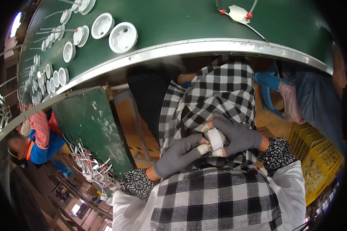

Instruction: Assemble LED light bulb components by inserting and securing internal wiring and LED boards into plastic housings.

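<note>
Over my lap, a small white round plastic part (215,139) is held between both gloved hands. My right hand (237,134), in a grey glove with pale wrapped fingertips, closes around it from the right. From the left, my left hand (181,154), gloved the same way, pinches its near left side with thumb and fingers. The fingers cover much of the part, so its inner side is hidden. Beneath the hands lies a black-and-white checked apron (219,192).
Ahead, the green workbench (173,23) with its metal edge carries white cups (123,37) and a white piece with wires (239,14). Wired parts (92,165) pile on a green board (92,123) at left. A co-worker (42,134) sits far left. Yellow crates (316,158) stand right.
</note>
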The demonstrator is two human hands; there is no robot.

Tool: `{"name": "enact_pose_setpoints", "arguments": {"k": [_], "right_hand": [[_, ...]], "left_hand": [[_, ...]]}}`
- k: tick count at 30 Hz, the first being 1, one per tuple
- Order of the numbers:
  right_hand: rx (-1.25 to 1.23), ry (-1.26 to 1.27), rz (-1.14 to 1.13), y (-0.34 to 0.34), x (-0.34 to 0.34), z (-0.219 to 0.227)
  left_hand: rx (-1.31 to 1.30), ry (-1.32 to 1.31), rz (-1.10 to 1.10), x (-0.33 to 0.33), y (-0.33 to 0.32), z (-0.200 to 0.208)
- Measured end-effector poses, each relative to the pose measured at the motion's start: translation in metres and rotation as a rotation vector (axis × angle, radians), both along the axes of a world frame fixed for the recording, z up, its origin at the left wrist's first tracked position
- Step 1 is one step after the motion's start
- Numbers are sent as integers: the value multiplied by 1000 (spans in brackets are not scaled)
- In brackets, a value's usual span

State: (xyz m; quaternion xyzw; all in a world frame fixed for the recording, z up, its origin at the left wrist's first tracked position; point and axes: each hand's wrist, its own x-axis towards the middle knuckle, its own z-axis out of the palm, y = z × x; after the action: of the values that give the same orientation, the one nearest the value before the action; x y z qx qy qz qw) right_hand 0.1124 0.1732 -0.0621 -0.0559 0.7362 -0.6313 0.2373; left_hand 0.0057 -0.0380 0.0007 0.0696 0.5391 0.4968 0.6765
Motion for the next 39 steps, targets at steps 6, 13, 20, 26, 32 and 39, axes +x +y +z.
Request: {"name": "enact_pose_setpoints", "arguments": {"k": [6, 13, 20, 26, 32, 39], "right_hand": [[-115, 50, -44, -2, 1, -8], [-180, -10, 0, -5, -1, -15], [-150, -280, -154, -5, -26, 18], [117, 42, -265, -23, -27, 36], [259, 269, -188, 13, -22, 58], [450, 983, -106, 5, -21, 46]], "left_hand": [[48, 148, -85, 4, -3, -9], [-78, -114, -94, -3, -5, -11], [24, 734, -395, -17, -1, -6], [-1, 1339, -212, 8, 8, -13], [18, 368, 54, -12, 4, 1], [0, 279, -93, -13, 1, -2]]}}
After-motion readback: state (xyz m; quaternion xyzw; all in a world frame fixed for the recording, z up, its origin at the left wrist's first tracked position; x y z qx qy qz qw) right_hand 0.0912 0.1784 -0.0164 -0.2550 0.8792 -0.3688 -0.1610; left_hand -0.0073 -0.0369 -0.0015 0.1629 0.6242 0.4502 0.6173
